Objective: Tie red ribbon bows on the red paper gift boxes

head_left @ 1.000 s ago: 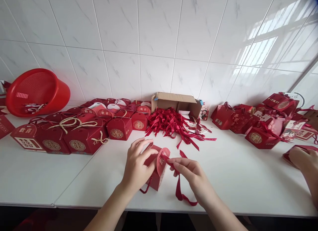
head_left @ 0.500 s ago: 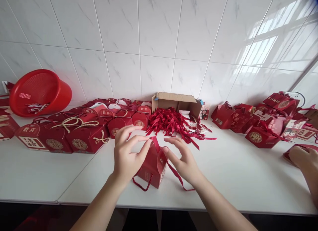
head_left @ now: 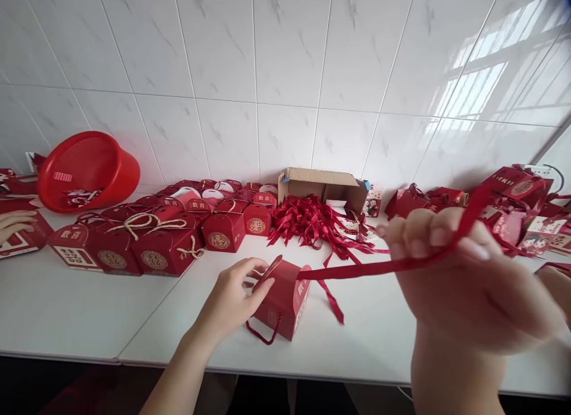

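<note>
A small red gift box (head_left: 283,296) with a dark red cord handle (head_left: 266,335) stands on the white table before me. My left hand (head_left: 236,296) holds it at its left side, fingers behind the top flap and thumb on the front. From the top of the box a red ribbon (head_left: 357,271) stretches right, pulled nearly straight. My right hand (head_left: 473,278), raised close to the camera and slightly blurred, is closed on this ribbon. A loose ribbon end hangs down at the box's right side.
Behind lie a heap of red ribbons (head_left: 303,225) and an open cardboard box (head_left: 321,176). Rows of red boxes (head_left: 167,254) and a tipped red basket (head_left: 129,177) stand left, more boxes (head_left: 517,186) right. Another person's hand (head_left: 15,225) is at the left edge.
My right hand has moved right and up towards the camera, drawing the ribbon out. My left hand has let go of the ribbon and moved down onto the box's side.
</note>
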Available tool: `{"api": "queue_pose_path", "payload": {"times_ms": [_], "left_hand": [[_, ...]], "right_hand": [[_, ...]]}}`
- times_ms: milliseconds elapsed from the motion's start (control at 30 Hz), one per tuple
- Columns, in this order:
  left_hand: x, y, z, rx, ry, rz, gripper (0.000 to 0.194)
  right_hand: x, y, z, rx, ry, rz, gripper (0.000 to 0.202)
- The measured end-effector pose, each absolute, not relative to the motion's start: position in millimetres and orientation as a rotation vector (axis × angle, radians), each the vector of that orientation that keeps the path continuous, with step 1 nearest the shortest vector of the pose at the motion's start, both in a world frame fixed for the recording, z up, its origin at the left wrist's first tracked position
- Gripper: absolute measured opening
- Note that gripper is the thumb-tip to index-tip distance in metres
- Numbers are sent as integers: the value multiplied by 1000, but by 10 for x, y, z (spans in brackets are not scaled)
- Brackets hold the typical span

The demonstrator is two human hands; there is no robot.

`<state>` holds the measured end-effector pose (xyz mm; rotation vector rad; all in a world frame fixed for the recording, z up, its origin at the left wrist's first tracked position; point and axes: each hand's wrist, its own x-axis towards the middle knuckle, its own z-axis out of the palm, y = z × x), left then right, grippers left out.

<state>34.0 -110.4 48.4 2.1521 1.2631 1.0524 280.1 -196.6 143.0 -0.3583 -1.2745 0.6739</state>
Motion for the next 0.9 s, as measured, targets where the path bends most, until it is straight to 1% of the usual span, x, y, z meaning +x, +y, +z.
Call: {"api": "queue_pose_path", "payload": {"times_ms": [100, 267, 367, 433, 733, 900], "left_hand": [[344, -1104, 408, 1923, 1313, 1155, 24], [331, -1161, 370, 1610, 1261, 1214, 40], [349, -1216, 360, 1509, 1218, 1209, 45], [368, -1248, 353, 1477, 1207, 1213, 46], [359, -1318, 267, 1500, 1209, 1255, 41], [366, -1332, 258, 1514, 1208, 1245, 41]], "right_hand": [[2795, -1846, 1434, -404, -1242, 689, 11], [2473, -1420, 1072, -923, -1351, 938, 14], [2278, -1305, 861, -1207, -1521, 973, 16], [2203, -1289, 781, -1302, -1595, 967, 18], [2183, -1280, 750, -1283, -1666, 1034, 22], [2154, -1289, 717, -1311, -1702, 999, 22]]}}
